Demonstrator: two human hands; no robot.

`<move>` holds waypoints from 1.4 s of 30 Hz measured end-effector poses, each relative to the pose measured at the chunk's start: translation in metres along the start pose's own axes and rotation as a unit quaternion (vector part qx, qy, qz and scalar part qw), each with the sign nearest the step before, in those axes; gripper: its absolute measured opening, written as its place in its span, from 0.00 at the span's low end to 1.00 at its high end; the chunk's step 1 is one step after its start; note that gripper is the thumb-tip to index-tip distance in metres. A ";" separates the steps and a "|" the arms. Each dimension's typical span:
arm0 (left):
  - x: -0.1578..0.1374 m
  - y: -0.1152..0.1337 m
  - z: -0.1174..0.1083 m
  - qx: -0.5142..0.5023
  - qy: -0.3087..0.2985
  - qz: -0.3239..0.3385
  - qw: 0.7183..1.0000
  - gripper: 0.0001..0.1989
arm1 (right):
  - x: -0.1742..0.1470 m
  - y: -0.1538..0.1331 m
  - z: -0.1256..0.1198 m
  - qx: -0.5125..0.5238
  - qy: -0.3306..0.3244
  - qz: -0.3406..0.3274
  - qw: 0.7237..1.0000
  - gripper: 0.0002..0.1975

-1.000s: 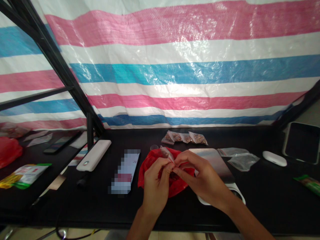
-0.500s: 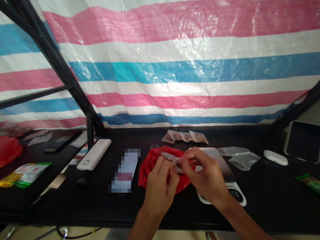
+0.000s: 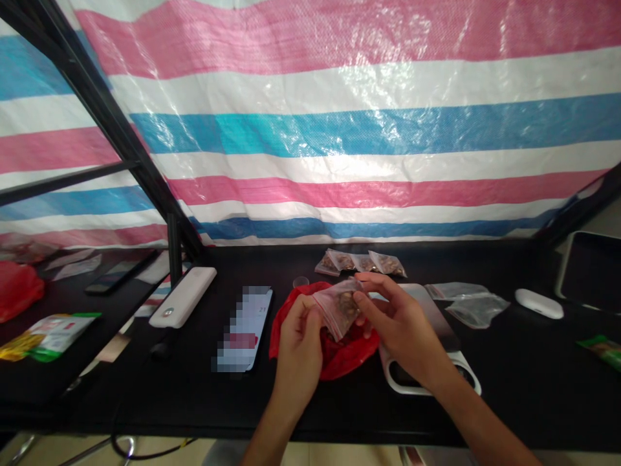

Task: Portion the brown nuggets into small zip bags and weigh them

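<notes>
My left hand (image 3: 299, 349) and my right hand (image 3: 396, 327) both pinch a small clear zip bag (image 3: 338, 308) with brown pieces inside, held tilted above an open red plastic bag (image 3: 334, 353) on the black table (image 3: 509, 388). The left fingers grip the small bag's left edge, the right fingers its right edge. Under my right hand lies a small scale (image 3: 439, 336) with a shiny metal plate. Behind the red bag sit several filled small bags (image 3: 359, 263) in a row.
A phone (image 3: 244, 330) lies left of the red bag, and a white power bank (image 3: 183, 297) farther left. Empty clear bags (image 3: 468, 303), a white case (image 3: 538, 303) and a dark tray (image 3: 589, 272) are at the right. A striped tarp hangs behind the table.
The small bag was a narrow roll pinched between my fingertips; now it is spread flat and facing me, held by both edges. My hands moved slightly apart.
</notes>
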State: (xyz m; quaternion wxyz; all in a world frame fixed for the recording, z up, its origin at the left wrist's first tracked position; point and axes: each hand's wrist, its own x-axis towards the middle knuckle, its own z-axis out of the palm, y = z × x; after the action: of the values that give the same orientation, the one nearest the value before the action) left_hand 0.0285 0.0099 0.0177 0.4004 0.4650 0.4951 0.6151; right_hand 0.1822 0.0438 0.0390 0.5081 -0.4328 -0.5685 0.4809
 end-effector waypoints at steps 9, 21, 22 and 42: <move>-0.009 -0.012 0.007 0.330 -0.008 0.177 0.927 0.29 | -0.005 0.007 -0.003 -0.255 0.020 -0.199 0.946 0.17; -0.003 -0.027 0.013 0.355 -0.012 0.191 0.915 0.25 | -0.013 -0.008 -0.002 -0.246 0.027 -0.314 0.917 0.13; -0.003 -0.026 0.013 0.354 -0.015 0.192 0.915 0.25 | -0.014 -0.010 -0.002 -0.248 0.031 -0.327 0.911 0.12; -0.004 -0.012 0.002 0.354 -0.005 0.233 0.905 0.28 | -0.017 -0.014 0.000 -0.242 0.057 -0.370 0.895 0.15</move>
State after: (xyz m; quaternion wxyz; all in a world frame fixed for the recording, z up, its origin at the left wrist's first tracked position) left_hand 0.0323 0.0090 0.0051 0.0568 0.6817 0.5557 0.4725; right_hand 0.1845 0.0246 0.0498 0.5603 -0.3279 -0.7564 0.0798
